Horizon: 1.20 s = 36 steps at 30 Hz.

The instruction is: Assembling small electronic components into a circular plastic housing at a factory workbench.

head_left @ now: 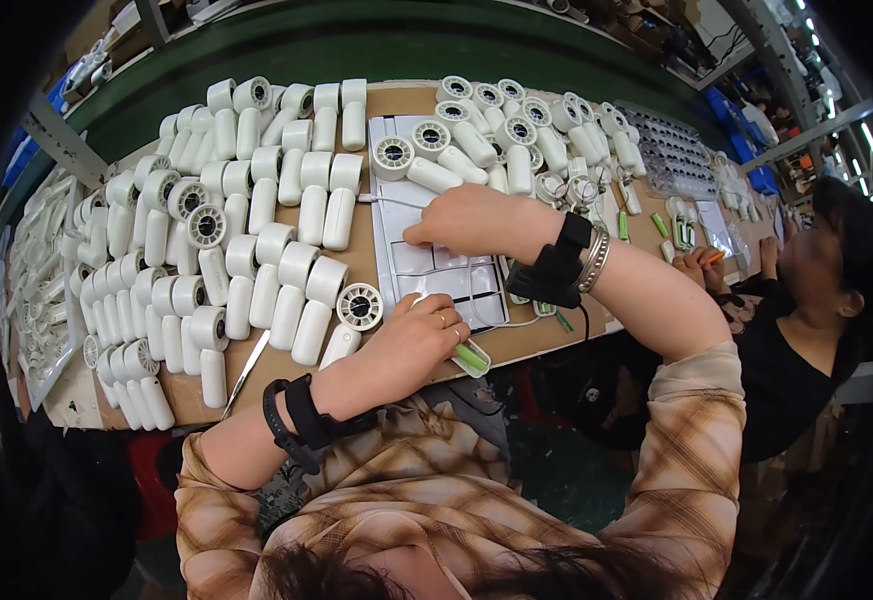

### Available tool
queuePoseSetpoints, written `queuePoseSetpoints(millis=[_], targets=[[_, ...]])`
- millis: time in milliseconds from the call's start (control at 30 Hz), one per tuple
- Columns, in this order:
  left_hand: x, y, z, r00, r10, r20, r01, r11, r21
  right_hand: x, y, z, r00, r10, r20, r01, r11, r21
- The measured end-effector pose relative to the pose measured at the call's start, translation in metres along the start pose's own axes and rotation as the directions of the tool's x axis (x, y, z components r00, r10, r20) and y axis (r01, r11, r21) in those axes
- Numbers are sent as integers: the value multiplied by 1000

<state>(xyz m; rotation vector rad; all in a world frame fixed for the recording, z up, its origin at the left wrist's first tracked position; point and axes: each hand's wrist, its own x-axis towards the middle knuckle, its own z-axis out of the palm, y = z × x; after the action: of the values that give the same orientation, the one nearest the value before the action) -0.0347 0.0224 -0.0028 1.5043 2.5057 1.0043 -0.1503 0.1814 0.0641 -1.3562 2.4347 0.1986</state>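
My left hand [417, 335] curls around a white handheld fan part with a green piece [472, 356] at its lower end, just over the front edge of the brown worktable [377, 100]. My right hand [462, 220] reaches across to the left. Its fingertips press on a white moulded plastic tray [427, 265] that lies in the middle of the table. A white fan [357, 315] with a round grille lies just left of my left hand. Both wrists wear black straps; the right one also carries bracelets.
Rows of white fan bodies [247, 220] fill the left half of the table. More fans [517, 130] are piled behind the tray. Tweezers [247, 372] lie near the front edge. Another person [807, 300] in black works at the right, beside small green parts [662, 225].
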Motion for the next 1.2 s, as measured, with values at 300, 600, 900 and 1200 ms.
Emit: queuePoseSetpoints(millis=[300, 600, 900, 1200], targets=[[-5, -1, -3, 1000, -3, -19, 3, 1000, -10, -11, 0, 12, 991, -40, -131, 41, 999, 8], [-4, 2, -2, 1000, -1, -19, 0, 999, -41, -24, 9, 26, 956, -66, -286, 104, 988, 118], [3, -6, -5, 999, 36, -27, -37, 999, -27, -75, -26, 12, 760, 427, -490, 40, 722, 690], [3, 1, -13, 1000, -19, 11, 20, 989, -146, -125, -140, 102, 456, 831, -319, 4, 356, 934]])
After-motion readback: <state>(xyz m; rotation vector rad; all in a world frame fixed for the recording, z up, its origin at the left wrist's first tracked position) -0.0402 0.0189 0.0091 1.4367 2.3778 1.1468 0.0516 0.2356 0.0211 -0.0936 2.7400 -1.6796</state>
